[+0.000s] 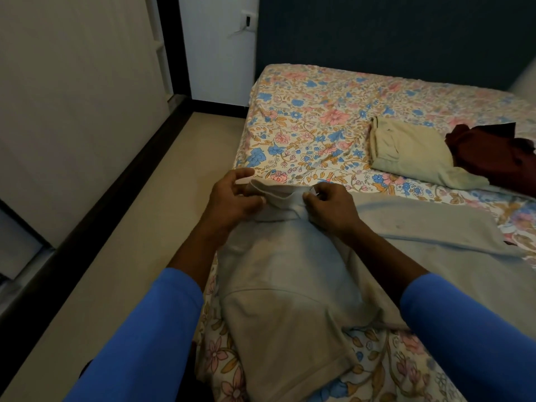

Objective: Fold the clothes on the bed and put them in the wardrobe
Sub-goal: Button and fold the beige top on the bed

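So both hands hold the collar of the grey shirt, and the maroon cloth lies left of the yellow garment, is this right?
Not quite. The head view shows the maroon cloth right of the yellow garment. The left hand and right hand do hold the collar of the grey shirt.

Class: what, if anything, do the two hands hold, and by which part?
A grey collared shirt, by its collar: the left hand pinches the collar's left end, the right hand its right end.

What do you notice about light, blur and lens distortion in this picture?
Head view: dim light mutes colours; the wide lens tilts the white door; a pale blur smears the top right corner; the left hand, right hand and grey shirt look sharp.
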`<state>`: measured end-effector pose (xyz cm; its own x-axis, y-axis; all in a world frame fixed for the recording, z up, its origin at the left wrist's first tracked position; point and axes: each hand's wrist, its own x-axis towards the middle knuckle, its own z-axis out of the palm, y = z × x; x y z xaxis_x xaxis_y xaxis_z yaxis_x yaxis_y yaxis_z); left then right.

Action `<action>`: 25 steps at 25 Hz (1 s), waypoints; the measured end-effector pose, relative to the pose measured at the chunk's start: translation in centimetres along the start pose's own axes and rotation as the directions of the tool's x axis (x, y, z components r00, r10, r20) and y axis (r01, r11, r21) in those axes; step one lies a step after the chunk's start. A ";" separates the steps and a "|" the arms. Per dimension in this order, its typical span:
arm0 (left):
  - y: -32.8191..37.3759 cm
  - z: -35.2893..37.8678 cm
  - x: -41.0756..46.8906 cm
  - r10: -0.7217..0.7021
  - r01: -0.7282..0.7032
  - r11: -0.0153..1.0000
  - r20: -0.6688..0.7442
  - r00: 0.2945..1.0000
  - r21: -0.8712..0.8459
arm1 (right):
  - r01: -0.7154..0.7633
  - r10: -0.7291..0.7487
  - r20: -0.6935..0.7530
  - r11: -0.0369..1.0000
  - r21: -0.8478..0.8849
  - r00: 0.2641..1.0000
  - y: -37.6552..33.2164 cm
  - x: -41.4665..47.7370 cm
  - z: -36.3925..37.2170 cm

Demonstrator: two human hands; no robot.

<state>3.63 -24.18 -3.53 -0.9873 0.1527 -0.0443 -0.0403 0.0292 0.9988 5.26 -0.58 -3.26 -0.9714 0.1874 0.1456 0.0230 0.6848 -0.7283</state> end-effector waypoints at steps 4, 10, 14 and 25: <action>-3.2 1.7 4.0 -0.083 0.283 0.860 -0.432 0.898 0.424 | -0.191 0.185 -0.076 0.978 -0.082 0.980 1.3 0.9 2.2; -4.5 1.4 8.0 -0.104 0.282 0.885 -0.434 0.895 0.371 | 0.035 -0.082 -0.138 0.948 -0.315 0.987 2.0 -0.9 3.9; -4.0 -0.6 7.8 -0.140 0.274 0.935 -0.478 0.867 0.225 | 0.001 0.010 0.052 0.978 -0.209 0.999 2.6 -0.2 2.8; -6.2 -2.6 -0.6 -0.354 0.413 0.905 -0.356 0.865 0.103 | 0.378 -0.208 0.367 0.787 -0.488 0.906 0.0 -8.4 4.8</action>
<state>4.05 -27.01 -9.66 -0.8945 -0.2297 -0.3835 -0.4279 0.1915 0.8833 12.30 -5.51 -7.67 -0.9721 -0.2314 0.0375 -0.2343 0.9532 -0.1912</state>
